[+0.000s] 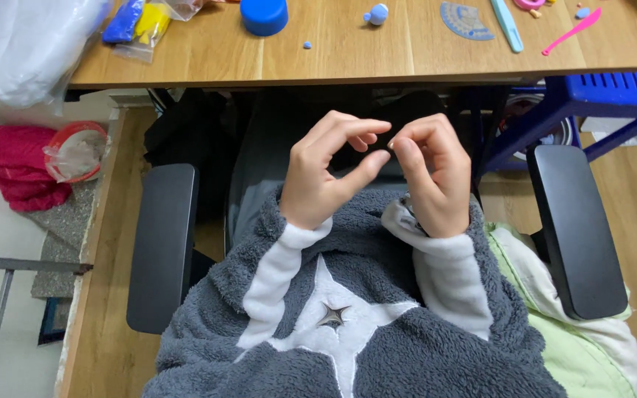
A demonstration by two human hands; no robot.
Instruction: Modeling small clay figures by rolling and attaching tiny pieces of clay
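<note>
Head view, looking down over the lap. Both hands are raised in front of the chest, below the near edge of the desk [318,70], fingertips meeting.

Left hand [326,173]: fingers curled, thumb and forefinger drawn toward each other, the remaining fingers bent loosely beneath. Right hand [433,173]: mirrored, fingers hooked inward, tips touching or nearly touching those of the left. Where the tips meet there is a very small dark speck [391,142]; too small to say what it is, or whether it is a held thing at all or only the dark background showing through. Cannot tell if either hand actually has hold of anything.

Handling judgement: if a bit of the modelling clay seen on the desk is pinched there, it would be light, soft, easily deformed and slightly tacky; best taken between the fingertip pads with little pressure, as the pose suggests.

Pose: wrists bent back, palms facing each other, forearms in grey fleece sleeves [289,265] rising from the lap, elbows tucked between the black chair armrests [162,243].

On the desk, well apart from the hands: a blue round cap-like tub [264,15], a pale blue clay lump [377,13], a small blue crumb [307,45], a blue protractor [464,21], a pink plastic tool [573,31].
</note>
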